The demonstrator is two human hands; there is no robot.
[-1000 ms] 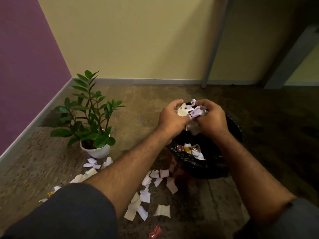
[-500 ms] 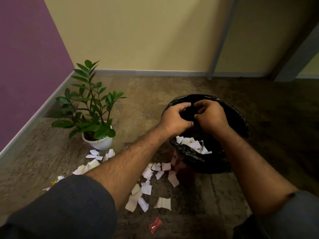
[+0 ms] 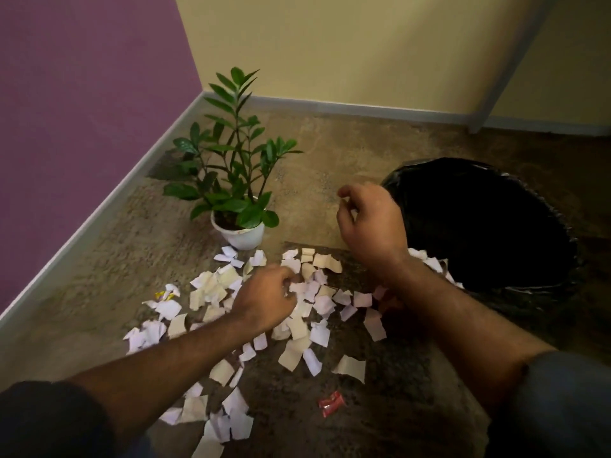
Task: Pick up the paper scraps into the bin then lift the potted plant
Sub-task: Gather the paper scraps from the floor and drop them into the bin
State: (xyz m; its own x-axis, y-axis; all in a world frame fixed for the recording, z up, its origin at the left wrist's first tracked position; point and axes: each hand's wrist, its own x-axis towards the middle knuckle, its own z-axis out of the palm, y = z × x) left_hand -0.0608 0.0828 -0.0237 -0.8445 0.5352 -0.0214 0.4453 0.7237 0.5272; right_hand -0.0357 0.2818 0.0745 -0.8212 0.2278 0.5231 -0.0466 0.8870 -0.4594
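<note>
Several white and cream paper scraps (image 3: 299,328) lie scattered on the brown floor in front of me. My left hand (image 3: 267,297) rests low on the pile, fingers curled among the scraps; whether it grips any is hidden. My right hand (image 3: 370,226) hovers beside the bin's left rim, fingers loosely curled and empty. The bin (image 3: 529,279), lined with a black bag, stands at the right with a few scraps visible inside near its front edge. The potted plant (image 3: 239,234), green leaves in a white pot, stands upright just behind the scraps.
A red wrapper (image 3: 331,403) lies near my knees and a yellow wrapper (image 3: 164,294) sits at the pile's left. A purple wall (image 3: 82,127) and grey skirting close the left side; a yellow wall (image 3: 330,44) stands behind.
Both hands dropped their scraps into the bin and left it. The left hand came down onto the floor pile; the right hand moved to the bin's left rim. The view shifted left.
</note>
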